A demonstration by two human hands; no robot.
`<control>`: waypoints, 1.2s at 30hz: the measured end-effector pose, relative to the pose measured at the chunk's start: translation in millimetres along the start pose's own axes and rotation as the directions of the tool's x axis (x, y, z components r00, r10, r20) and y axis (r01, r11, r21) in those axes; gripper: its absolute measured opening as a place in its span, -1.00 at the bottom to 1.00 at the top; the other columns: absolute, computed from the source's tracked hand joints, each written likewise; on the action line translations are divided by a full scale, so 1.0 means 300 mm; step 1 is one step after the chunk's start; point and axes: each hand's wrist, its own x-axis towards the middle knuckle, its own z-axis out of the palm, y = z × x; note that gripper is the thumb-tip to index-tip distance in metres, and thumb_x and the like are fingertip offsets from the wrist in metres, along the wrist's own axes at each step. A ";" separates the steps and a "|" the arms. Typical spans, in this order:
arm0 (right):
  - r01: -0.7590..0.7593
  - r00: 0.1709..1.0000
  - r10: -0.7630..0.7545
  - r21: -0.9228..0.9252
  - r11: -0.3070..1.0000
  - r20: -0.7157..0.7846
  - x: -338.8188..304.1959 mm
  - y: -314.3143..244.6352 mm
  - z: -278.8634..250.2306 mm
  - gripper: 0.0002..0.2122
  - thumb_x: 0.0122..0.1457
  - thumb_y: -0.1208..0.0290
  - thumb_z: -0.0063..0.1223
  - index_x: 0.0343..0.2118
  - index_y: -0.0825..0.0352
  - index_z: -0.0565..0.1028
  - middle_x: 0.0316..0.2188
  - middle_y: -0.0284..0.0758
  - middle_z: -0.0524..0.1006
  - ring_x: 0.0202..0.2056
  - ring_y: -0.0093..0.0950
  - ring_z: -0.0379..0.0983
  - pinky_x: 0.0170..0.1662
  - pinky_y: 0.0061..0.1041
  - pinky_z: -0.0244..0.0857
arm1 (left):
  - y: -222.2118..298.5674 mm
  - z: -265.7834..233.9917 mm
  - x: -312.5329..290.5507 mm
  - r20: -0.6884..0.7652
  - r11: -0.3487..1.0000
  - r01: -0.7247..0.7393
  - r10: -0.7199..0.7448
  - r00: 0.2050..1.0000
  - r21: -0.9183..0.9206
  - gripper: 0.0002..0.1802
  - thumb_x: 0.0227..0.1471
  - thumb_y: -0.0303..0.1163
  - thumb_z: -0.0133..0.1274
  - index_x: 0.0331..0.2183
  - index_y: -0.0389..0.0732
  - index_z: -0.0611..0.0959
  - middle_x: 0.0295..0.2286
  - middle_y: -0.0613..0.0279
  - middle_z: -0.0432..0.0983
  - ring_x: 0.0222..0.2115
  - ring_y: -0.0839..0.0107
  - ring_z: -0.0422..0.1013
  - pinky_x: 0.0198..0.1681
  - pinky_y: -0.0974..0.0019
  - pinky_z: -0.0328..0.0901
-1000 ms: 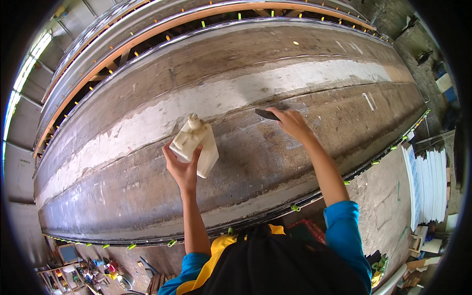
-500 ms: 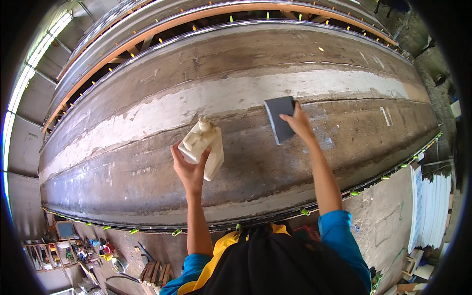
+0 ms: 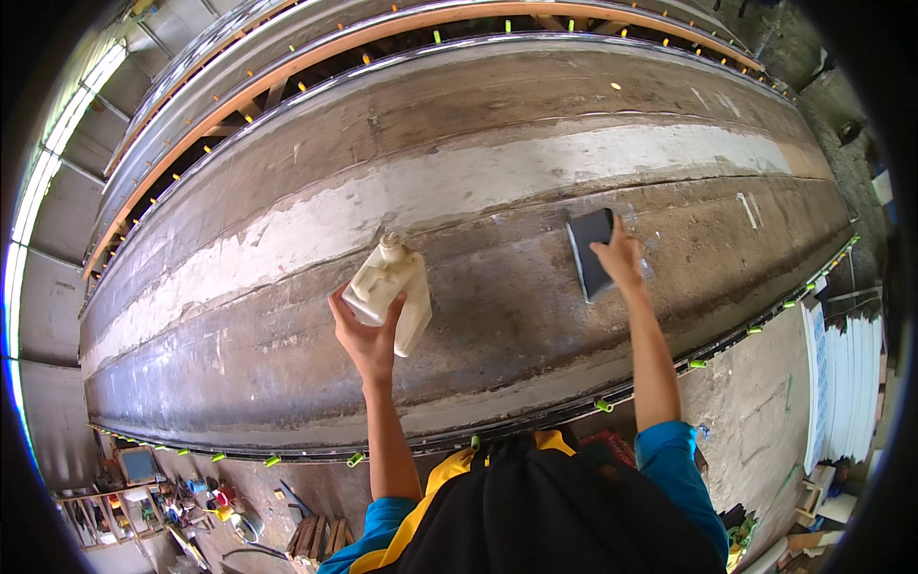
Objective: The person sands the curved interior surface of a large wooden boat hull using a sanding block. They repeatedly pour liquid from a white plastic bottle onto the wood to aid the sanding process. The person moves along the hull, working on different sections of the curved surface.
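My left hand (image 3: 366, 327) is wrapped round an off-white plastic jug (image 3: 414, 301), fingers on one side and thumb on the other. The jug is tilted over a long, curved brown surface (image 3: 459, 335), with its neck pointing away from me. Farther right, my right hand (image 3: 622, 256) grips the right edge of a dark grey sheet of sandpaper (image 3: 593, 253) with a pale left edge. The sandpaper is at the brown surface, just below a broad whitish strip (image 3: 449, 184) running along it; whether it lies flat against the surface I cannot tell.
Green clips (image 3: 602, 406) line the near edge of the surface. Beyond its far edge runs an orange-brown beam (image 3: 316, 50). On the floor, tools and wood pieces (image 3: 316, 538) lie at lower left; white panels (image 3: 851, 383) stand at right.
My right hand has moved the sandpaper to the right and a little toward me. My left hand keeps its hold on the jug, and the whole view has shifted slightly.
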 end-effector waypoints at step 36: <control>0.958 0.285 -0.952 -0.060 0.280 0.114 -0.118 0.262 -0.050 -0.57 0.00 0.63 -0.03 -0.04 0.07 0.37 -0.30 -0.27 0.53 -0.61 -0.57 0.37 -0.63 -0.69 0.27 | 0.138 0.165 -0.150 -0.100 0.855 0.123 -0.199 0.975 -0.503 -0.27 -0.23 -0.27 0.24 -0.04 -0.29 0.27 -0.20 0.11 0.30 -0.15 0.30 0.26 -0.04 0.25 0.15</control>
